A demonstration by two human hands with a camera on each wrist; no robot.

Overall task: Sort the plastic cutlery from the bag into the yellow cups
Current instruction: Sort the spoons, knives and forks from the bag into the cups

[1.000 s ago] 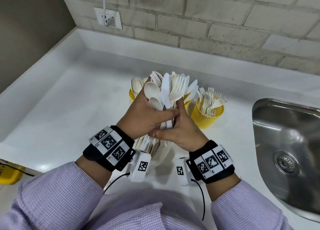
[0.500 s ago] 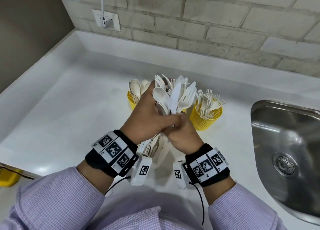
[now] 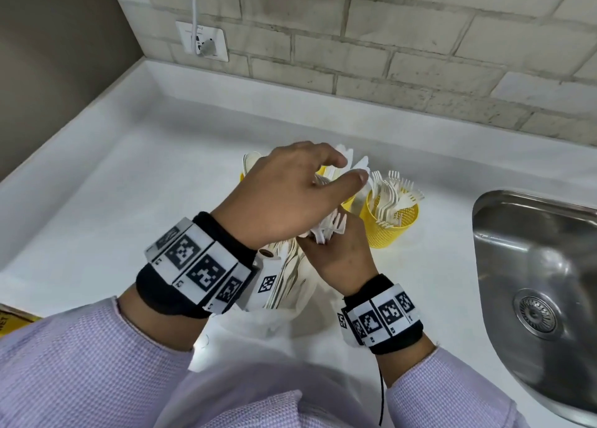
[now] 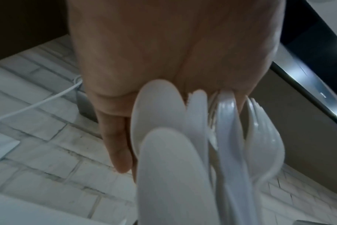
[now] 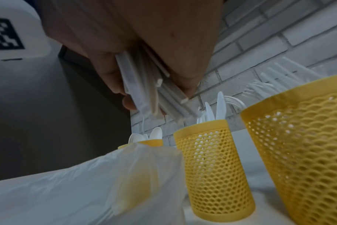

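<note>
Right hand (image 3: 339, 259) gripped handles of mixed white plastic cutlery bundle (image 4: 192, 152) above thin white plastic bag (image 5: 87, 182), near yellow perforated cups (image 5: 212, 167). Left hand (image 3: 290, 198), fingers relaxed, touched spoon heads. Pieces judged light, stiff, slippery; best pinched singly by handle.

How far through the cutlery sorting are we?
Partway. Done: the three yellow cups already hold pieces, forks in the right cup. In hand: the right hand grips a mixed bundle by the handles; the left hand reaches over its tops. Left: that bundle, plus cutlery in the bag.
</note>
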